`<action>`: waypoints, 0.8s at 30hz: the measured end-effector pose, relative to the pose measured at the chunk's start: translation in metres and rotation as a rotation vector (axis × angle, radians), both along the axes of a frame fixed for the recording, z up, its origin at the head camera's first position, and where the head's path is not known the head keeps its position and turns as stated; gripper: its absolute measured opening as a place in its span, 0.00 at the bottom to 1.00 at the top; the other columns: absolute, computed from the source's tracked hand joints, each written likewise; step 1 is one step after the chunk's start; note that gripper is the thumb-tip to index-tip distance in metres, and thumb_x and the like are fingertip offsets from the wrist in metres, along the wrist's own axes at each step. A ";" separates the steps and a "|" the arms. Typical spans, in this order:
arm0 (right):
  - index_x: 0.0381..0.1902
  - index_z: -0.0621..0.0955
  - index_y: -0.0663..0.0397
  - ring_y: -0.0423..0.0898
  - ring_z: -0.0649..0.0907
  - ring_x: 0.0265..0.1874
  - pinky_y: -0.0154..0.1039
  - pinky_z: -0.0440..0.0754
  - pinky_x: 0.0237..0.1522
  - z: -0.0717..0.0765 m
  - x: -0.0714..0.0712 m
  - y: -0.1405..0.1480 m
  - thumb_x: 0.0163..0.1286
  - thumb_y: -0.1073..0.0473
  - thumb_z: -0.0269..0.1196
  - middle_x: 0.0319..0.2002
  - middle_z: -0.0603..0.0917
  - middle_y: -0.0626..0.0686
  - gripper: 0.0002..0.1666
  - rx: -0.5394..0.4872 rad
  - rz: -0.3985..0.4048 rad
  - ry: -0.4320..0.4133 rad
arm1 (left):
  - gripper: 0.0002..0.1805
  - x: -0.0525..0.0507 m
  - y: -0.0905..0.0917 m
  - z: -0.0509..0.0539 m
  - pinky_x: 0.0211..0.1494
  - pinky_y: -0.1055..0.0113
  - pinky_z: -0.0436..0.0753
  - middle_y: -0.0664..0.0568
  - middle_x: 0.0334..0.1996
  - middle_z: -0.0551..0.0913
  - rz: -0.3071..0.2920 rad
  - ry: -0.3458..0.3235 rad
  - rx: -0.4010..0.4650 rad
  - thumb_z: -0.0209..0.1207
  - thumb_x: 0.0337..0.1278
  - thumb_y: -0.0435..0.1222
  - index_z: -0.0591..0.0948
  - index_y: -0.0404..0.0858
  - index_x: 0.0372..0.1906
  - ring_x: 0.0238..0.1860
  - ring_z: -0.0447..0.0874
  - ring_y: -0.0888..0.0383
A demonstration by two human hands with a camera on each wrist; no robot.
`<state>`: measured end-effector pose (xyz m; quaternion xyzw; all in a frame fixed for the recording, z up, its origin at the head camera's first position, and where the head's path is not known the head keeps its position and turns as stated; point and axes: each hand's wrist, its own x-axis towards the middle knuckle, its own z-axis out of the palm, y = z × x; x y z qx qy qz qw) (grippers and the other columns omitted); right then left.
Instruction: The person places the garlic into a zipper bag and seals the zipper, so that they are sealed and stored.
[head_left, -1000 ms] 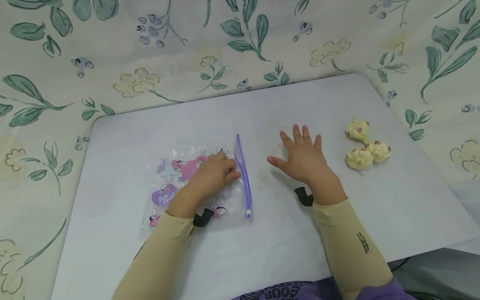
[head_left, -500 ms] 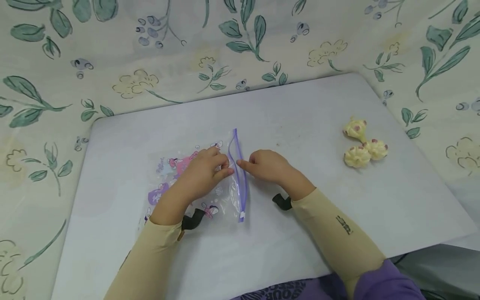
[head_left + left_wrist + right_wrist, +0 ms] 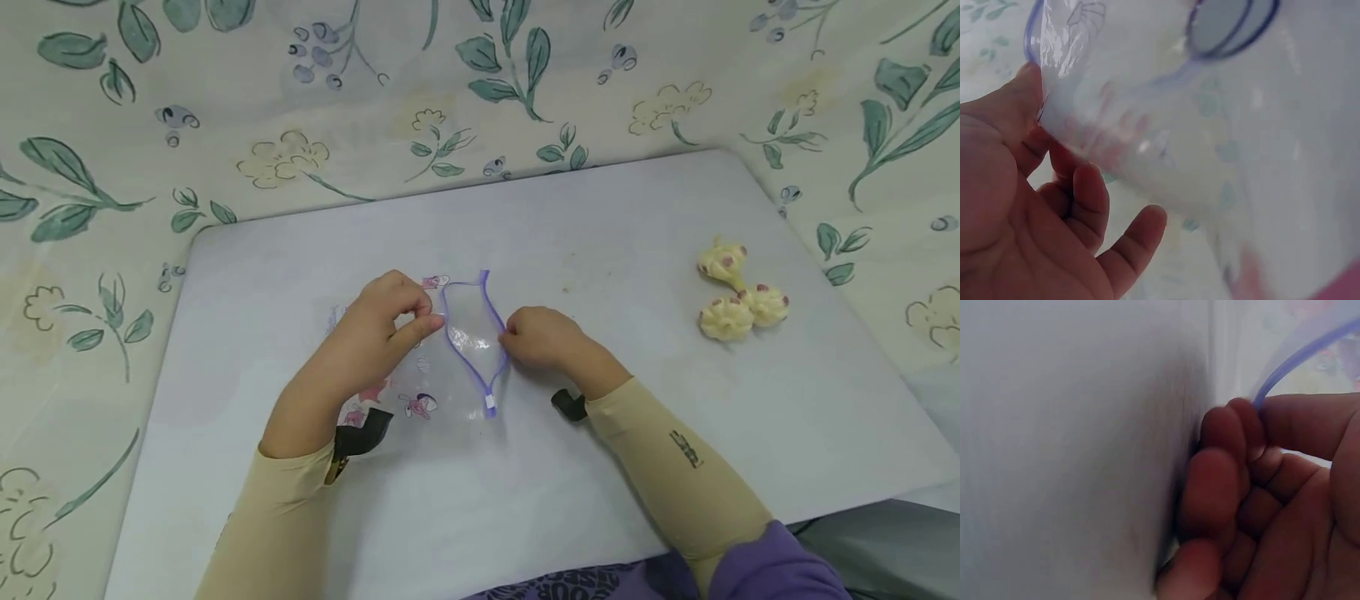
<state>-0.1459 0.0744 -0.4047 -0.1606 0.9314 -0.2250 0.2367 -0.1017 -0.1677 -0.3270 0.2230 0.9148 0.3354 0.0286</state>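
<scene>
A clear zip bag point(image 3: 450, 392) printed with pink and purple figures lies on the white table, its purple-edged mouth spread into a wide gap. My left hand point(image 3: 375, 333) pinches the left edge of that mouth between thumb and forefinger; in the left wrist view the other fingers curl loosely below the lifted plastic point(image 3: 1147, 125). On the opposite side, my right hand point(image 3: 546, 342) pinches the right edge, and the right wrist view has the purple strip point(image 3: 1304, 356) running into its thumb and forefinger. A white slider point(image 3: 491, 402) sits at the near end of the strip.
Three pale yellow, garlic-like bulbs with pinkish spots point(image 3: 726, 318) lie together on the right part of the white table point(image 3: 637, 225). A floral cloth point(image 3: 360, 100) hangs behind the table and along its sides.
My right hand has come left from spread fingers over the table to the bag's edge and taken hold of it. Both edges have been drawn apart, so the bag's mouth has widened.
</scene>
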 end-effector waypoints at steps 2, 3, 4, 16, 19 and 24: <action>0.20 0.75 0.48 0.45 0.75 0.26 0.39 0.70 0.28 0.001 0.001 0.005 0.76 0.50 0.54 0.21 0.75 0.47 0.22 0.038 -0.011 0.008 | 0.10 0.001 -0.002 0.007 0.52 0.53 0.72 0.47 0.43 0.73 0.002 0.030 0.029 0.63 0.67 0.37 0.74 0.42 0.31 0.52 0.70 0.49; 0.21 0.75 0.48 0.46 0.76 0.26 0.40 0.70 0.28 0.002 0.002 0.007 0.76 0.49 0.54 0.22 0.76 0.48 0.22 0.050 -0.015 0.010 | 0.10 0.001 -0.002 0.008 0.53 0.52 0.72 0.46 0.44 0.72 0.005 0.039 0.049 0.63 0.67 0.36 0.74 0.42 0.31 0.53 0.70 0.48; 0.22 0.76 0.49 0.46 0.76 0.27 0.40 0.71 0.29 0.003 0.002 0.008 0.76 0.49 0.54 0.23 0.76 0.48 0.21 0.055 -0.018 0.012 | 0.10 0.000 -0.003 0.008 0.55 0.50 0.73 0.45 0.47 0.72 0.004 0.039 0.069 0.62 0.67 0.36 0.73 0.41 0.31 0.55 0.70 0.47; 0.43 0.84 0.45 0.42 0.80 0.31 0.38 0.76 0.34 0.024 0.014 0.019 0.75 0.41 0.57 0.30 0.84 0.43 0.17 -0.019 -0.003 0.049 | 0.12 -0.006 0.002 -0.014 0.69 0.35 0.70 0.40 0.72 0.69 0.034 -0.097 0.019 0.58 0.73 0.42 0.71 0.41 0.33 0.72 0.66 0.35; 0.48 0.84 0.43 0.44 0.82 0.35 0.41 0.79 0.39 0.038 0.015 0.048 0.74 0.38 0.57 0.36 0.86 0.44 0.20 -0.065 -0.058 0.052 | 0.13 -0.005 0.000 -0.008 0.69 0.33 0.68 0.41 0.73 0.68 0.043 -0.088 0.005 0.57 0.74 0.43 0.71 0.41 0.34 0.73 0.64 0.34; 0.56 0.82 0.48 0.52 0.83 0.45 0.50 0.81 0.47 0.055 0.012 0.131 0.74 0.36 0.56 0.48 0.86 0.52 0.27 -0.039 -0.301 0.164 | 0.13 -0.004 -0.001 -0.002 0.66 0.32 0.70 0.44 0.73 0.69 0.061 -0.052 -0.006 0.56 0.74 0.44 0.71 0.42 0.34 0.73 0.65 0.36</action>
